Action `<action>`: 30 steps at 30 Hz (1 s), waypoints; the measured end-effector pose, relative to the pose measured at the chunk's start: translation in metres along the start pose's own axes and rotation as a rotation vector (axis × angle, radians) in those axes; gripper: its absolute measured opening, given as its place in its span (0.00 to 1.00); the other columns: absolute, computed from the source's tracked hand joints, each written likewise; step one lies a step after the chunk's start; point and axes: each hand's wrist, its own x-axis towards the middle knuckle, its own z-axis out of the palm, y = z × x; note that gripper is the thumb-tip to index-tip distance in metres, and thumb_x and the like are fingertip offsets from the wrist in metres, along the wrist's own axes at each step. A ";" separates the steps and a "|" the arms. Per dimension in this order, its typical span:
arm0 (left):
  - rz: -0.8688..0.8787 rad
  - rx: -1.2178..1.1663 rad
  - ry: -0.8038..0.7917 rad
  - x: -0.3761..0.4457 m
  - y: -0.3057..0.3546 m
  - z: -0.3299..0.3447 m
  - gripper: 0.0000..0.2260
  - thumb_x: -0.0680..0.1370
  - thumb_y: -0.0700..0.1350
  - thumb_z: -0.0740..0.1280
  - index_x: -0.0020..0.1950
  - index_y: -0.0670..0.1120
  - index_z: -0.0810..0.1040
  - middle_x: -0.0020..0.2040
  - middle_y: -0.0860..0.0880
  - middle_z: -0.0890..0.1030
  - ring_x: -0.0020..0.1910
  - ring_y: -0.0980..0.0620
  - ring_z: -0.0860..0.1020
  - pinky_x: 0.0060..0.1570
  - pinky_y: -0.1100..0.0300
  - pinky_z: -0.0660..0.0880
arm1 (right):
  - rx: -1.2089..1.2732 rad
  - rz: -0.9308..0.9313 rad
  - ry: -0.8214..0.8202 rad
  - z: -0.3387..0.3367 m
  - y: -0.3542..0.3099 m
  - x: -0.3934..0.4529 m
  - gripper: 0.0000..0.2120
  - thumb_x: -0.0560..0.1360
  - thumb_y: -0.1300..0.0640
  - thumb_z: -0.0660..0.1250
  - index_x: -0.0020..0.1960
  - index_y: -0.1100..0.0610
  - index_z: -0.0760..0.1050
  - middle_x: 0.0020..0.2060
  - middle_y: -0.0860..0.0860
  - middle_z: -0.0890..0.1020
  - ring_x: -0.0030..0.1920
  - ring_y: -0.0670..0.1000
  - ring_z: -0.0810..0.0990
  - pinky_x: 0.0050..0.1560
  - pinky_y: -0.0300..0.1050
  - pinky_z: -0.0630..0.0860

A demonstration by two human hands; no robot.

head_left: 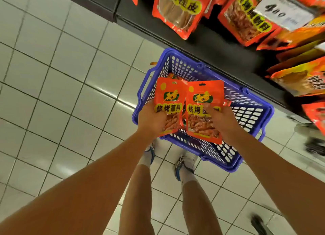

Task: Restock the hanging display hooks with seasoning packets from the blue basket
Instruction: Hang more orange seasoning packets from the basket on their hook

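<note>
A blue plastic basket (249, 115) stands on the tiled floor in front of my feet. Above it I hold two red seasoning packets side by side. My left hand (151, 119) grips the lower left part of the left packet (169, 101). My right hand (222, 120) grips the right edge of the right packet (202, 109). Both packets face me, hang holes at the top. More red packets show inside the basket behind them. Hanging packets (177, 9) of the display fill the upper right.
The dark base of the display rack (202, 41) runs diagonally behind the basket. A white price tag (281, 11) hangs among the packets at top right. Open tiled floor (61, 76) lies to the left. My shoes (184, 164) stand just below the basket.
</note>
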 end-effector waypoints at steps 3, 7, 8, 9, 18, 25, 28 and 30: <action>0.000 -0.118 0.002 -0.055 0.041 -0.032 0.10 0.77 0.38 0.66 0.54 0.49 0.83 0.45 0.49 0.86 0.46 0.48 0.85 0.53 0.47 0.82 | 0.060 -0.085 0.014 -0.020 -0.046 -0.068 0.06 0.79 0.47 0.70 0.55 0.45 0.82 0.46 0.43 0.88 0.47 0.48 0.87 0.44 0.47 0.84; 0.052 -0.241 0.016 -0.138 0.112 -0.088 0.11 0.74 0.42 0.67 0.43 0.58 0.83 0.41 0.52 0.87 0.45 0.47 0.85 0.52 0.44 0.82 | 0.070 -0.244 0.067 -0.057 -0.135 -0.174 0.12 0.76 0.51 0.71 0.48 0.31 0.82 0.45 0.37 0.87 0.47 0.44 0.86 0.44 0.42 0.81; 0.080 -0.281 0.029 -0.158 0.129 -0.104 0.11 0.75 0.43 0.68 0.42 0.59 0.83 0.41 0.53 0.87 0.44 0.49 0.86 0.52 0.45 0.82 | 0.091 -0.270 0.075 -0.067 -0.154 -0.198 0.10 0.75 0.49 0.72 0.49 0.33 0.82 0.46 0.40 0.87 0.48 0.47 0.87 0.48 0.47 0.82; 0.107 -0.325 0.039 -0.178 0.144 -0.118 0.08 0.76 0.44 0.69 0.43 0.58 0.83 0.41 0.54 0.87 0.44 0.50 0.86 0.52 0.47 0.83 | 0.133 -0.295 0.079 -0.076 -0.172 -0.222 0.07 0.73 0.48 0.72 0.50 0.37 0.83 0.47 0.45 0.88 0.48 0.52 0.87 0.49 0.55 0.83; 0.362 -0.514 0.051 -0.338 0.263 -0.219 0.05 0.79 0.47 0.71 0.45 0.49 0.85 0.45 0.47 0.88 0.46 0.47 0.86 0.51 0.47 0.82 | 0.232 -0.602 0.229 -0.138 -0.305 -0.414 0.29 0.64 0.24 0.70 0.47 0.48 0.85 0.38 0.50 0.87 0.38 0.46 0.79 0.42 0.60 0.79; 0.743 -0.505 0.015 -0.426 0.370 -0.276 0.23 0.70 0.67 0.68 0.52 0.52 0.85 0.51 0.51 0.88 0.55 0.49 0.84 0.60 0.47 0.78 | 0.253 -0.907 0.293 -0.195 -0.400 -0.528 0.04 0.66 0.48 0.73 0.40 0.42 0.86 0.35 0.41 0.86 0.37 0.43 0.81 0.42 0.39 0.78; 0.875 -0.532 -0.022 -0.456 0.416 -0.299 0.21 0.68 0.68 0.70 0.49 0.53 0.87 0.50 0.50 0.88 0.56 0.42 0.84 0.58 0.47 0.77 | 0.211 -1.053 0.401 -0.220 -0.437 -0.567 0.09 0.66 0.38 0.71 0.38 0.42 0.85 0.33 0.41 0.85 0.35 0.43 0.80 0.41 0.42 0.77; 0.948 -0.560 -0.063 -0.473 0.442 -0.310 0.22 0.66 0.67 0.74 0.45 0.49 0.86 0.48 0.48 0.87 0.51 0.42 0.84 0.55 0.46 0.77 | 0.217 -1.137 0.437 -0.230 -0.458 -0.589 0.19 0.68 0.33 0.67 0.41 0.48 0.83 0.34 0.52 0.85 0.37 0.48 0.79 0.43 0.53 0.78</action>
